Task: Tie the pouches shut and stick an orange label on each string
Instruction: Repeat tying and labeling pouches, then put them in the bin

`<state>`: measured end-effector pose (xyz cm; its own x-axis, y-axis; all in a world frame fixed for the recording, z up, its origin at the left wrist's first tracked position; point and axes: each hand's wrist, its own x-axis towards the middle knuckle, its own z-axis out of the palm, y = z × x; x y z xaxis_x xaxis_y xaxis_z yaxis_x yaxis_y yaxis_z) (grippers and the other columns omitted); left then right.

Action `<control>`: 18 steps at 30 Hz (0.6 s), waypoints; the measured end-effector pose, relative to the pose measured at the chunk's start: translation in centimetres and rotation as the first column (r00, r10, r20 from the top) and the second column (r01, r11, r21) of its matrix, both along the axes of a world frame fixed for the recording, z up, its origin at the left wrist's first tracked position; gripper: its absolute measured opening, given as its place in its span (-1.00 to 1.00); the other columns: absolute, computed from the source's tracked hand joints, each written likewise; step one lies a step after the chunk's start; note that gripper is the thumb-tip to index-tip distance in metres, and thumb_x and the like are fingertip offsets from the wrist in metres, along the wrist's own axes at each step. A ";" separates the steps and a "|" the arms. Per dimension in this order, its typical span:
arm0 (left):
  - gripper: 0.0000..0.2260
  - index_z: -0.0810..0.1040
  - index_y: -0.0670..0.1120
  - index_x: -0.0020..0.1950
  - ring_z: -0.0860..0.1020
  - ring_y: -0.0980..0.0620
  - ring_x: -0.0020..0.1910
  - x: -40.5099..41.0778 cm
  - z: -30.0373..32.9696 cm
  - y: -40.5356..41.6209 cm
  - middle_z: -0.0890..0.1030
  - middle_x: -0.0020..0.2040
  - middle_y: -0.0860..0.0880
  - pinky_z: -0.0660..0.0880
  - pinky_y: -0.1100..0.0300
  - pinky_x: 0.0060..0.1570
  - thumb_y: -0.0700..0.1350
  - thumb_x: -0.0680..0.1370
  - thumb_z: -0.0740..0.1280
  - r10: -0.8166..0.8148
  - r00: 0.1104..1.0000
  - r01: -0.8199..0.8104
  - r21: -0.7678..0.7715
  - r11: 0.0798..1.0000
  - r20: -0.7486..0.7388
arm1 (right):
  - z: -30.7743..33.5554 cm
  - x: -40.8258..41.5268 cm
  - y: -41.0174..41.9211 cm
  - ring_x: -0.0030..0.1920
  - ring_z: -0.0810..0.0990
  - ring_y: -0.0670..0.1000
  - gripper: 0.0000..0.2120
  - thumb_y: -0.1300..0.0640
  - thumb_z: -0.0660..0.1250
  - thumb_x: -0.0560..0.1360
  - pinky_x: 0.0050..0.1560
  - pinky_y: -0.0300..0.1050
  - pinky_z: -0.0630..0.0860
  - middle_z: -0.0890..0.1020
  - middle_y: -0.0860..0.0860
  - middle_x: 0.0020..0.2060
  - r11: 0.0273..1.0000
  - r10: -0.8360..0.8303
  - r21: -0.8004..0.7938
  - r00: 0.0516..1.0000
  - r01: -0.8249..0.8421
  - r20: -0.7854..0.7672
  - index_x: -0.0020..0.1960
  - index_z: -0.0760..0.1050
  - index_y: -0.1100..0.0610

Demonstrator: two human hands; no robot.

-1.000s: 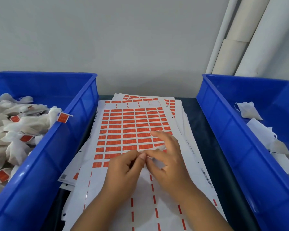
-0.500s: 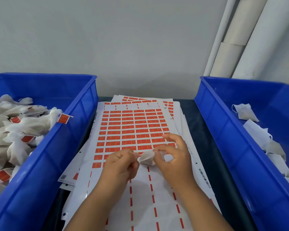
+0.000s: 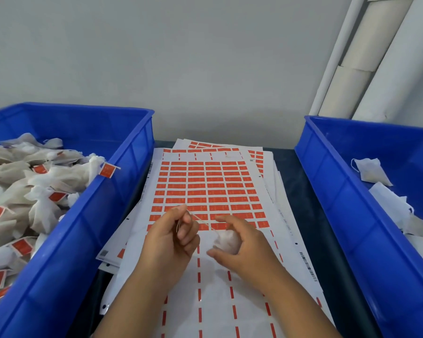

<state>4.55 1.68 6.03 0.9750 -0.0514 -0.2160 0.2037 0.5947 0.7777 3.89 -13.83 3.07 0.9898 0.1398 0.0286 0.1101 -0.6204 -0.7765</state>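
Nearest the viewer, the 2 hands work just above the peeled lower part of the top label sheet (image 3: 205, 284); the right hand (image 3: 244, 242) curls its fingers and thumb round a small white pouch (image 3: 226, 240), cupping it so the neck faces the other hand; the left hand (image 3: 174, 237) pinches the thin drawstring (image 3: 200, 222) between thumb and fingertips, and the string runs taut from that pinch down to the pouch mouth. Judging by that tension, the pull is meant to cinch the neck shut, with the right hand serving as the anchor; whether a knot is already formed is too small to tell.

Just beyond the grip lie the remaining orange labels (image 3: 205, 189) in rows on the sheet, probably kept there so 1 can be picked up without reaching far; more sheets are stacked under it.

To the left of the grip, a blue bin (image 3: 122, 181) holds many tied pouches carrying orange tags (image 3: 107, 170), likely the finished pile; to the right, a second blue bin (image 3: 327, 186) holds loose white pouches (image 3: 369, 170) without tags, likely the supply. Beyond all this stands a plain wall, with pale tubes (image 3: 366, 59) leaning at the far right.
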 end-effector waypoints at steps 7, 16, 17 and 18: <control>-0.58 0.51 -0.09 -0.45 0.28 0.10 -0.54 0.4 0.2 0.6 0.34 -0.50 -0.03 0.29 0.27 -0.53 -0.05 0.60 0.18 0.092 0.993 -0.098 -0.088 0.991 -0.076 | 0.4 0.3 -0.7 -0.06 0.43 -0.35 -0.87 -0.11 0.36 0.49 -0.14 -0.56 0.23 0.41 -0.44 -0.03 0.996 -0.089 0.023 0.996 0.090 -0.027 -0.01 0.44 -0.20; -0.71 0.55 -0.10 -0.30 0.37 0.12 -0.56 0.9 -0.8 -0.5 0.46 -0.53 0.01 0.40 0.29 -0.46 -0.03 0.57 0.25 0.051 0.994 0.021 0.616 0.788 -0.100 | 2.2 0.2 -1.9 -0.12 0.64 0.05 -0.83 0.02 0.39 0.37 0.19 0.11 0.54 0.65 0.10 -0.20 0.502 0.042 0.832 0.954 0.237 -0.297 -0.11 0.65 0.06; -0.71 0.56 -0.07 -0.30 0.39 0.14 -0.54 0.7 -1.1 -0.8 0.47 -0.52 0.05 0.39 0.31 -0.46 0.00 0.57 0.24 -0.016 0.999 0.045 0.730 0.682 -0.046 | 2.2 0.3 -2.0 -0.09 0.65 0.06 -0.77 0.00 0.41 0.32 0.16 0.11 0.56 0.66 0.11 -0.14 0.438 0.028 0.855 0.947 0.277 -0.321 -0.06 0.66 0.05; -0.71 0.55 -0.02 -0.30 0.41 0.16 -0.50 0.4 -1.4 -1.2 0.48 -0.50 0.08 0.38 0.33 -0.44 0.03 0.57 0.23 -0.093 0.996 0.053 0.823 0.565 -0.001 | 2.1 0.4 -2.1 -0.04 0.64 0.06 -0.76 -0.02 0.43 0.29 0.14 0.11 0.57 0.67 0.09 -0.10 0.409 0.005 0.860 0.942 0.305 -0.337 -0.07 0.67 0.03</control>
